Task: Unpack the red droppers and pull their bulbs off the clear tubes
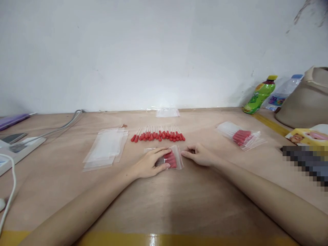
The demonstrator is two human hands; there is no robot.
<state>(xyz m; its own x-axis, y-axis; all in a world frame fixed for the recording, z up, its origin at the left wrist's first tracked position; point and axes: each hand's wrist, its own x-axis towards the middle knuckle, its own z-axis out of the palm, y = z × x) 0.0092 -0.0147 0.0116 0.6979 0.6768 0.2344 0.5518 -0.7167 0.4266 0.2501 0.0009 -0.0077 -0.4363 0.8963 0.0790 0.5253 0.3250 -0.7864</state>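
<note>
Red bulbs [172,160] show through a clear bag [179,157] midway between the front and back edges of the counter [153,201]; left hand [150,164] holds it, half-open; right hand [201,155] curls loosely, grip unclear. Droppers [160,136] lie behind.

The droppers [160,138] are showing red ends and clear stems. Left of them, flat bags [105,147] are looking whitish. In front of the droppers, a small bag [178,158] is showing red through clear plastic. Right of the droppers, a bottle [259,96] is wearing green with a yellow cap [272,77]. Behind them, the wall [143,54] is looking pale.
</note>
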